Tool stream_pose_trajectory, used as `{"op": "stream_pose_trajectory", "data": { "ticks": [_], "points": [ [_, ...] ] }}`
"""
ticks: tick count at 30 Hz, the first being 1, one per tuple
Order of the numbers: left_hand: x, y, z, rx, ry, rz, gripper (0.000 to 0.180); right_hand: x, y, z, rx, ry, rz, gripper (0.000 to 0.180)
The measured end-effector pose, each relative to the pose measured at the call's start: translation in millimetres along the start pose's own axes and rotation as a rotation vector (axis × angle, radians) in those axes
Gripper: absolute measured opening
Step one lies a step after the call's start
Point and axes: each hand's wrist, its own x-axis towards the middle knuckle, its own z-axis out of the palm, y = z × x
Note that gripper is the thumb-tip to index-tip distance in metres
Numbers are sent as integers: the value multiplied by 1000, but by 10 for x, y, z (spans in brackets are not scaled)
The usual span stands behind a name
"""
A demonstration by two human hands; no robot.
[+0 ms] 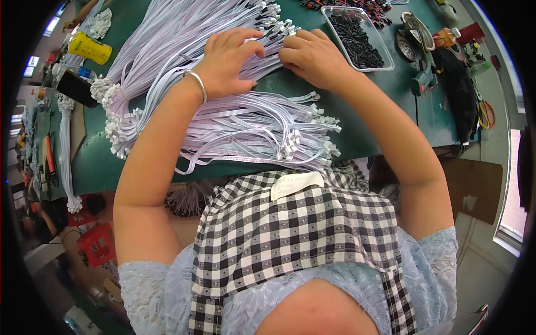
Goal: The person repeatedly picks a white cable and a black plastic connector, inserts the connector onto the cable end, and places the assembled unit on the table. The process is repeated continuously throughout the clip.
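Left hand spread wide over white ribbon cables on green tabletop. Right hand curled at connector ends — can't tell if gripping. Lift by connector ends, not wire — less strain.

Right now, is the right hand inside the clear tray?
No, the right hand is at the ends of the white cables, to the left of the tray.

left forearm: angled up and inward, elbow bent | left hand: back upward, fingers arched and spread, thumb apart, pointing right | right forearm: slanting up-left, elbow bent outward | right hand: knuckles up, fingers curled inward, grip unclear | hands near each other, apart
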Motion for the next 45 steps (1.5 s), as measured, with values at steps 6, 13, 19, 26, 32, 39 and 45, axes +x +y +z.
{"op": "stream_pose_trajectory", "data": {
  "ticks": [6,13,19,26,32,39,45],
  "points": [
    [127,-300,48,24,-1,-17,48,330,94,174,-49,48,27,10],
    [132,-454,59,-50,-35,-112,48,522,130,125,7,-22,41,12],
    [63,-589,60,1,-80,-103,49,320,-575,-11,234,-157,285,25],
    [-65,-764,122,40,-78,-16,47,144,-921,-237,201,-339,-55,14],
    [-73,-842,140,78,-48,38,47,-324,-1289,-421,189,-118,-101,23],
    [-84,-821,169,69,-15,57,46,-422,-1190,-697,71,-294,70,18],
    [-44,-828,177,67,26,69,45,-415,-1075,-949,-84,6,56,25]
  ]
}}
